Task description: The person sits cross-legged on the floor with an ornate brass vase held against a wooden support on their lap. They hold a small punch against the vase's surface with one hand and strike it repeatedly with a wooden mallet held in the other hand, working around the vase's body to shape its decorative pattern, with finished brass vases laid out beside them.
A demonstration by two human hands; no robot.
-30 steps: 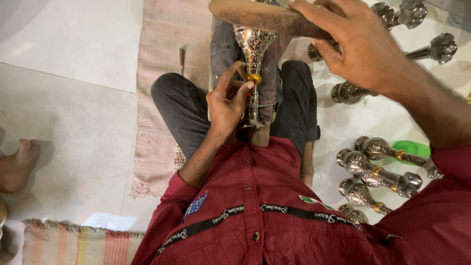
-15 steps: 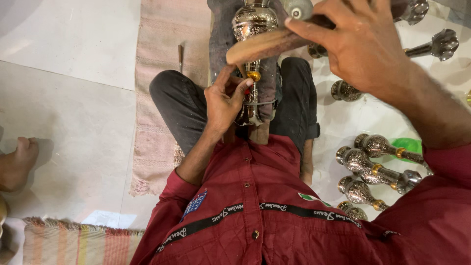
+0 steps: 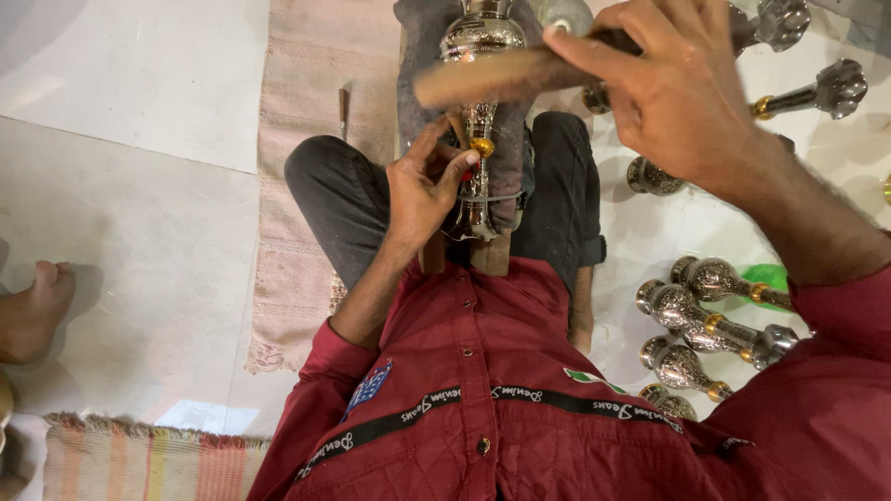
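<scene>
Head view, looking straight down: the left hand [image 3: 422,190] is pinching its fingertips round the stem of the engraved silver vase [image 3: 476,111], right at the gold collar, steadying it upright on the cloth-wrapped block [image 3: 506,176] between the knees. At one o'clock from it, the right hand [image 3: 682,93] is closing firmly round a wooden mallet [image 3: 492,79], its head lying across the vase's body and touching it. At four o'clock, finished silver pieces [image 3: 705,320] are lying clustered on the white floor. At nine o'clock, someone's bare foot [image 3: 32,311] is resting well apart.
</scene>
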